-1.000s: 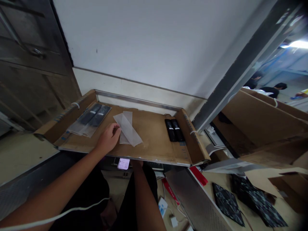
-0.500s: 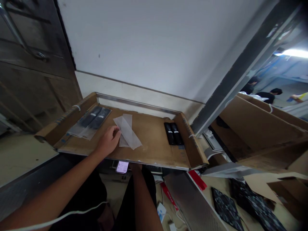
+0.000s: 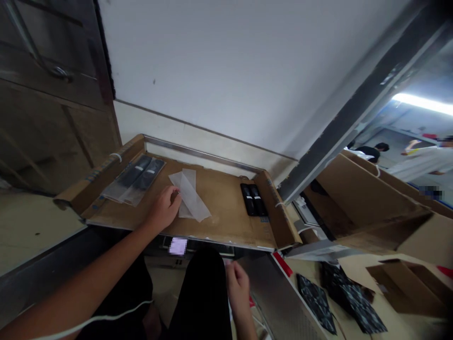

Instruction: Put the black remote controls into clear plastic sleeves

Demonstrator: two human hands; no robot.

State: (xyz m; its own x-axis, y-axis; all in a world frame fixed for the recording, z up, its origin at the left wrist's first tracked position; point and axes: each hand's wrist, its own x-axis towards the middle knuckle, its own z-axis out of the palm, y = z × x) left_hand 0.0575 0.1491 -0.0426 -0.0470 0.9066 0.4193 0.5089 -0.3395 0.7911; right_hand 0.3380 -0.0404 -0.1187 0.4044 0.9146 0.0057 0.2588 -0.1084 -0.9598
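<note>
My left hand [image 3: 164, 208] rests over the cardboard-lined tray [image 3: 226, 226], its fingers closed at the left edge of two crossed translucent plastic bags [image 3: 193, 198]. To its left lie bagged black items [image 3: 136, 177] with small white labels, side by side. Two bare black items [image 3: 255, 199] with white labels lie at the tray's right end; their exact kind does not show. Below the tray's front edge, beside my knee, is my right hand [image 3: 239, 285] with its fingers curled closed. A small pale patch shows by its fingertips, too unclear to name.
A large open cardboard box [image 3: 368, 203] stands to the right, beyond a grey metal post [image 3: 339, 104]. Black patterned pouches [image 3: 316, 300] lie on the floor near another open carton [image 3: 410, 283]. Co-workers are in the far room. A white cable [image 3: 106, 315] crosses my left forearm.
My right hand has come out from beneath the tray and moved right, beside my knee. My left hand stays at the bags' edge. The view has shifted slightly.
</note>
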